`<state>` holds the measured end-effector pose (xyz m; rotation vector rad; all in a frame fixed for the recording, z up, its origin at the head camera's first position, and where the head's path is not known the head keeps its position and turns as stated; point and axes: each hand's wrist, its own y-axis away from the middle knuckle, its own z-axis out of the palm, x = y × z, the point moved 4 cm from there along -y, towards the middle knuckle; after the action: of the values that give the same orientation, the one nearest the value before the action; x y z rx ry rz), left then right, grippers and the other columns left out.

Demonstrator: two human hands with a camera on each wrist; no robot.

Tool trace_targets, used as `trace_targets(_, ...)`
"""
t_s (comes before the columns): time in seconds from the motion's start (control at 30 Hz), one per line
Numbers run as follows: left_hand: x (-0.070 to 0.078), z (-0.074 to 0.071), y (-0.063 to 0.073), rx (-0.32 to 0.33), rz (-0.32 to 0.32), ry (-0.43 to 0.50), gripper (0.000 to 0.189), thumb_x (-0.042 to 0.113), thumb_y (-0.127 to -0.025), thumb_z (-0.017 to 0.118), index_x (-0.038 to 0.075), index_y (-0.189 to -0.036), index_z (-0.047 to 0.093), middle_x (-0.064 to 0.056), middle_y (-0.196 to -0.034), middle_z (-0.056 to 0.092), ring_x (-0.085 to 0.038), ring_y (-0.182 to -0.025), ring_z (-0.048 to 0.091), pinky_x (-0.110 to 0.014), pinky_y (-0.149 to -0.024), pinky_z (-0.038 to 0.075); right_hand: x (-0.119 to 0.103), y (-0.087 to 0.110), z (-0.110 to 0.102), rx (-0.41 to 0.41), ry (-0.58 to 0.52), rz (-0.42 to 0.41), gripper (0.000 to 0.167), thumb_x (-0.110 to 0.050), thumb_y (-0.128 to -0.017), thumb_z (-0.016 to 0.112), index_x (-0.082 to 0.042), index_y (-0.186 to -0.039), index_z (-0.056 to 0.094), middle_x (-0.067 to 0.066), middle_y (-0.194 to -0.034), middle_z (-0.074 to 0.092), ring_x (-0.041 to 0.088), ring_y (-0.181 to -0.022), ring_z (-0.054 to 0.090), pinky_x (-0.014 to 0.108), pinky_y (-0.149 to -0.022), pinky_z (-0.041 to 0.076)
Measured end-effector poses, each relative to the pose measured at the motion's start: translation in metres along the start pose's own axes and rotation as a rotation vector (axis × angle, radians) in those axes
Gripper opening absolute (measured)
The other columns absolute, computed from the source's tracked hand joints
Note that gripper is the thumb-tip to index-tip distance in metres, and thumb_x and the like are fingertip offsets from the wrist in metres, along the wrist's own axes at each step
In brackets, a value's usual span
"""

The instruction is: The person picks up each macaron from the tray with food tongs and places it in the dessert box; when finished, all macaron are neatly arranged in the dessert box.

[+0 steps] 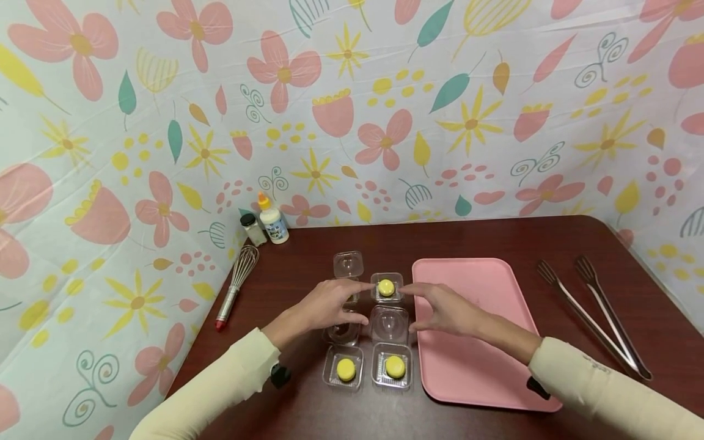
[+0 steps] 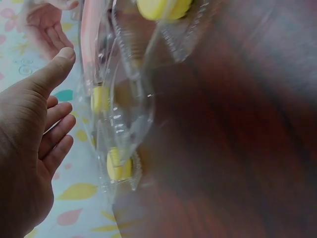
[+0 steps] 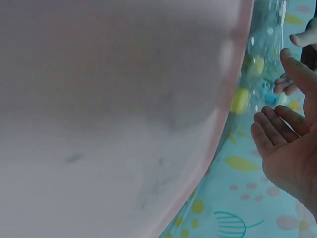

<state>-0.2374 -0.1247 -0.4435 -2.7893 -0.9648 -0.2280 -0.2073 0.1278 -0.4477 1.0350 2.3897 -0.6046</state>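
Both hands hover over a group of clear plastic boxes. My left hand (image 1: 330, 304) has its fingers extended and its thumb apart, above the left column. Opposite it, my right hand (image 1: 448, 308) reaches over the pink tray's left edge, fingers also extended. Between their fingertips stands the back right box (image 1: 377, 297) with a round yellow macaron-like piece (image 1: 387, 287) inside. Its clear domed lid (image 1: 389, 322) lies folded open toward the front. Nearer are a front left box (image 1: 329, 374) and a front right box (image 1: 377, 380), each holding a yellow piece. My left hand partly hides another box behind it.
A pink tray (image 1: 478, 366) lies right of the boxes, with metal tongs (image 1: 610, 318) farther right. At the left are a whisk (image 1: 238, 281), a glue bottle (image 1: 273, 221) and a small black-capped jar (image 1: 253, 230). A flowered cloth (image 1: 385, 122) hangs behind the table.
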Motion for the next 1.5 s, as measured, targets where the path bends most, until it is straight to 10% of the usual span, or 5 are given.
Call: trace_targets(1.5,0.017,0.028,0.012,-0.048,-0.012,-0.076,0.077,0.058,-0.089,0.082,0.019,-0.152,0.060,0.001,-0.145,0.066,-0.015,-0.131,0.062,-0.040,-0.101,0.056,-0.001,0.014,0.034,0.012,0.016,0.036,0.074,-0.018,-0.079,0.095,0.004,-0.142,0.063,0.018,-0.138,0.069,0.034,-0.123,0.067,0.053,-0.104,0.053)
